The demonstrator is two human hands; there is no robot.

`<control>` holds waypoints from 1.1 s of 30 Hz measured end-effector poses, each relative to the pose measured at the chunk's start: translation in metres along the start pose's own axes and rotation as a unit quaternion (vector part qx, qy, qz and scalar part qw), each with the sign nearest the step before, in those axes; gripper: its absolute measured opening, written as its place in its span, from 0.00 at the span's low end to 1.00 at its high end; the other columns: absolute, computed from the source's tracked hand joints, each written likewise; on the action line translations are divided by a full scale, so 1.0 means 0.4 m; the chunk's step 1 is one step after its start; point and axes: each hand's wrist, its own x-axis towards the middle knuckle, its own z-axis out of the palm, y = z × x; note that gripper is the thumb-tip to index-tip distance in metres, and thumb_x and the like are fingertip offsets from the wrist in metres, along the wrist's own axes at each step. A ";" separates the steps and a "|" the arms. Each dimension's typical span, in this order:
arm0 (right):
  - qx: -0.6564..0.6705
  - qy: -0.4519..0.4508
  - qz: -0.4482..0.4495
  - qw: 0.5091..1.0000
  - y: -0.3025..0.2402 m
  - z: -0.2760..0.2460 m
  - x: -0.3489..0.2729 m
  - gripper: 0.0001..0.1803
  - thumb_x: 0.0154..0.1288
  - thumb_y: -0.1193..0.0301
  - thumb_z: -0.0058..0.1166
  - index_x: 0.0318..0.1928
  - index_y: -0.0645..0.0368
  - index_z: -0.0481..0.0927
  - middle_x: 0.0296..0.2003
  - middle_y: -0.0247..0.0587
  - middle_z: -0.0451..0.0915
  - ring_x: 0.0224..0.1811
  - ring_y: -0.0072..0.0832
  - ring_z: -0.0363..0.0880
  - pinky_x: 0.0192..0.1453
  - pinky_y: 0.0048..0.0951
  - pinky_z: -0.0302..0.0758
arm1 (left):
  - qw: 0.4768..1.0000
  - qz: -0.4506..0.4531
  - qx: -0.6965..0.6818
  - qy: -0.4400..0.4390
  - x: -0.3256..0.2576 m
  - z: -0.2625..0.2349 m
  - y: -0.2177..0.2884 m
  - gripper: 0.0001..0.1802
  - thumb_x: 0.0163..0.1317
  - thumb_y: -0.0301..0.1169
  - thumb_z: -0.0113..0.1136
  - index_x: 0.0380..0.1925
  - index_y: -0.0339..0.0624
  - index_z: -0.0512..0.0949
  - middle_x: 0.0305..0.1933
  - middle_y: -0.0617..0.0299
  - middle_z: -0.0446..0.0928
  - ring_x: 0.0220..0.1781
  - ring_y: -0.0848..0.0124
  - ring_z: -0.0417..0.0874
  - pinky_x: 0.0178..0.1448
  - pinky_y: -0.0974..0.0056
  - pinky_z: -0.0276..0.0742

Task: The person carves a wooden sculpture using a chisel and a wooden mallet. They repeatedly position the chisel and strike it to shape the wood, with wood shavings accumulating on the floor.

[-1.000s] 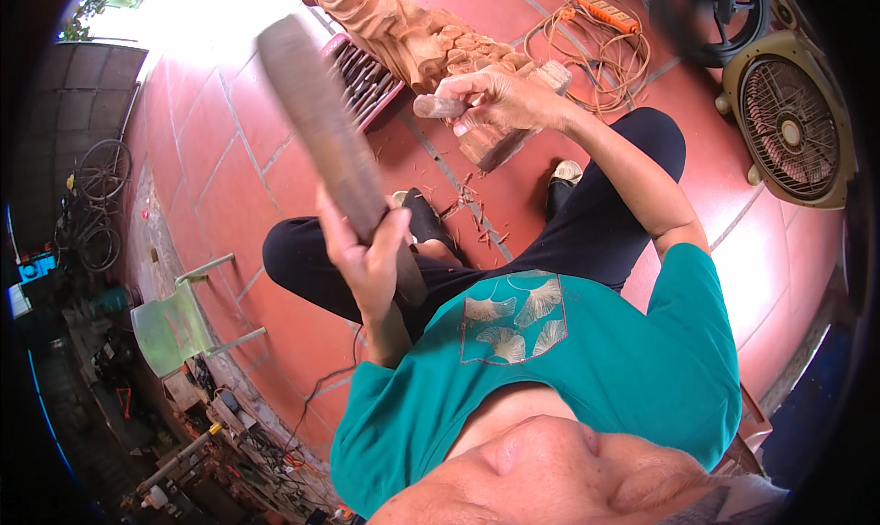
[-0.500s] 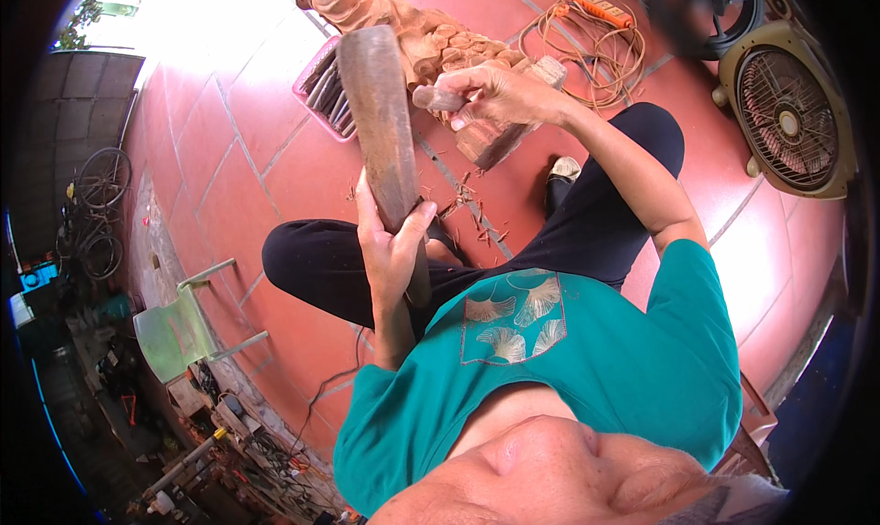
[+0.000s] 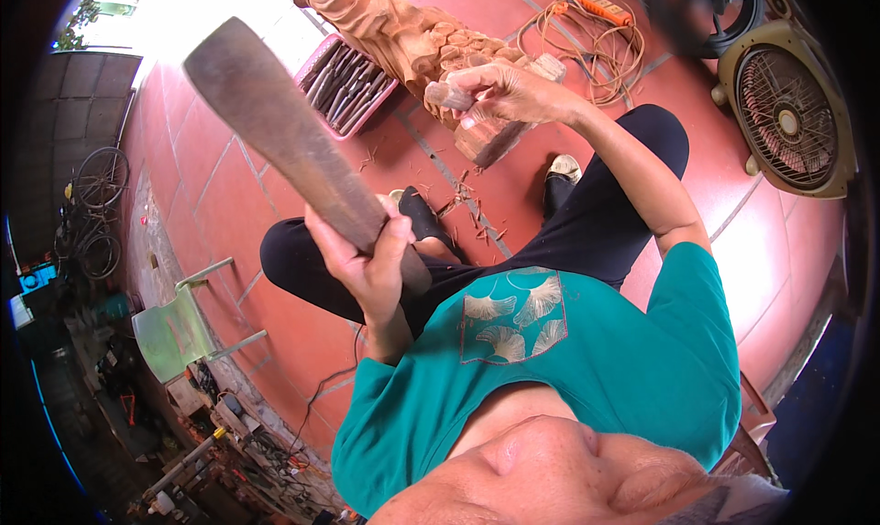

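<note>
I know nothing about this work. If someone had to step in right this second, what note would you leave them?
Left hand: closed around the handle of the wooden mallet, held up and clear of the work.
Right hand: gripping a chisel, set against the wooden carving, which lies on the tiled floor in front of the legs.
Nearby: a pink tray of tools beside the carving.
Done: much of the carving is already shaped in relief; wood chips lie on the floor.
Left: the mallet is not on the chisel at this moment. How much carving remains cannot be told.
</note>
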 end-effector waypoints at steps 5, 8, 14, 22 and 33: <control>-0.003 0.015 -0.007 1.000 -0.008 0.012 0.003 0.14 0.63 0.78 0.65 0.50 0.57 0.81 0.36 0.28 0.80 0.41 0.20 0.78 0.50 0.29 0.74 | 0.972 -0.106 0.174 -0.120 0.014 0.005 -0.031 0.43 0.60 0.23 0.71 0.73 0.33 0.59 0.47 0.52 0.80 0.44 0.70 0.84 0.50 0.64 0.80; -0.002 -0.004 -0.010 1.000 -0.007 0.007 0.003 0.16 0.62 0.77 0.67 0.50 0.57 0.81 0.36 0.29 0.80 0.41 0.22 0.78 0.50 0.30 0.75 | 0.980 -0.088 0.125 -0.126 0.022 -0.032 -0.064 0.43 0.60 0.21 0.67 0.74 0.33 0.57 0.46 0.51 0.80 0.39 0.70 0.83 0.44 0.64 0.81; 0.019 0.000 -0.025 1.000 0.004 0.014 -0.005 0.15 0.63 0.75 0.66 0.50 0.57 0.81 0.36 0.31 0.81 0.42 0.23 0.79 0.50 0.31 0.75 | 1.000 0.012 -0.006 -0.002 0.020 0.015 0.024 0.32 0.66 0.25 0.61 0.67 0.32 0.59 0.30 0.54 0.76 0.22 0.73 0.75 0.28 0.70 0.73; 0.032 -0.020 -0.012 0.999 0.017 0.007 -0.002 0.15 0.63 0.76 0.65 0.51 0.57 0.81 0.37 0.32 0.82 0.44 0.23 0.80 0.53 0.31 0.76 | 0.994 -0.071 0.078 -0.013 -0.010 0.041 -0.003 0.34 0.65 0.24 0.64 0.68 0.34 0.61 0.33 0.55 0.77 0.28 0.74 0.78 0.32 0.68 0.76; -0.030 0.004 -0.021 0.999 0.003 0.002 -0.016 0.14 0.62 0.77 0.63 0.49 0.57 0.81 0.35 0.32 0.79 0.43 0.24 0.78 0.52 0.32 0.74 | 0.997 -0.081 -0.003 -0.016 0.010 -0.005 0.019 0.41 0.60 0.18 0.63 0.72 0.35 0.56 0.36 0.56 0.76 0.27 0.74 0.76 0.31 0.68 0.75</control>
